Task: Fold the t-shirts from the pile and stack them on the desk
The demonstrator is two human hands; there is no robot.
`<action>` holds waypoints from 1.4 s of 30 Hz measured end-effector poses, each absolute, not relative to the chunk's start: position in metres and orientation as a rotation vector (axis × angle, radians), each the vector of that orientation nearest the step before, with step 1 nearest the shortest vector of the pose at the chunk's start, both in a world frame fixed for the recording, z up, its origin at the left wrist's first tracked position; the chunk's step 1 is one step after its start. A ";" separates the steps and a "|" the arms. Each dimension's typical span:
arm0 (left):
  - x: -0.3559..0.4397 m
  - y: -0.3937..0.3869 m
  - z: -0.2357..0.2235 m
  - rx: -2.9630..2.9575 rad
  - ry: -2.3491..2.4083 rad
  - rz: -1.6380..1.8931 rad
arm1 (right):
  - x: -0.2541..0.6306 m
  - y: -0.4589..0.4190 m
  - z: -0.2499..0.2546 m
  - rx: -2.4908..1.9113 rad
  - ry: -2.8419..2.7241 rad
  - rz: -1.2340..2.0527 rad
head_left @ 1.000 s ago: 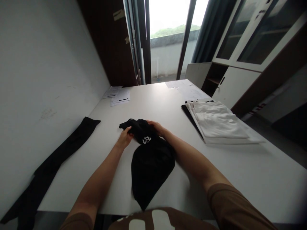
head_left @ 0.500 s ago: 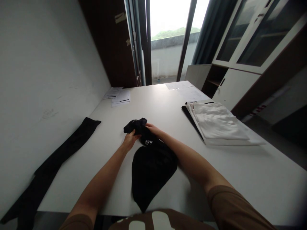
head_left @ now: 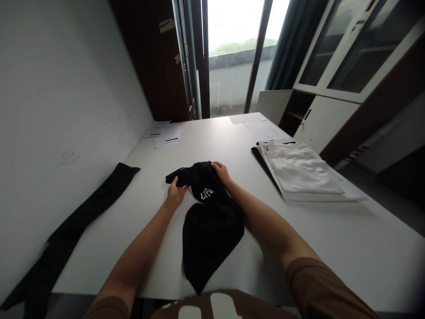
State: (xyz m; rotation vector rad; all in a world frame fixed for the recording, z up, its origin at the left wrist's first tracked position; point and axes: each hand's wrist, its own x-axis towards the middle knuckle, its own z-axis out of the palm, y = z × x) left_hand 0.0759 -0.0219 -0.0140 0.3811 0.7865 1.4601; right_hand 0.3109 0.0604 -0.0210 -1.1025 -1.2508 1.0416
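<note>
A black garment [head_left: 207, 230] with small white lettering lies bunched on the white table [head_left: 332, 239] in front of me. My left hand [head_left: 175, 193] pinches its far left corner. At the far right of the same upper edge, my right hand [head_left: 222, 172] is closed on the cloth. The part between my hands is lifted slightly off the table, while the lower part lies flat near the table's front edge.
A long black strip of cloth [head_left: 76, 221] lies along the left edge by the wall. A stack of folded white and black clothes [head_left: 299, 170] sits at the right. Papers [head_left: 164, 133] lie at the far end near the window.
Both hands moved apart and away from me, spreading the upper end of the black garment; the white lettering now faces up and is readable.
</note>
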 end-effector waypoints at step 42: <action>0.071 -0.033 -0.010 0.429 0.710 1.360 | 0.310 0.042 -0.007 -0.784 -1.125 1.641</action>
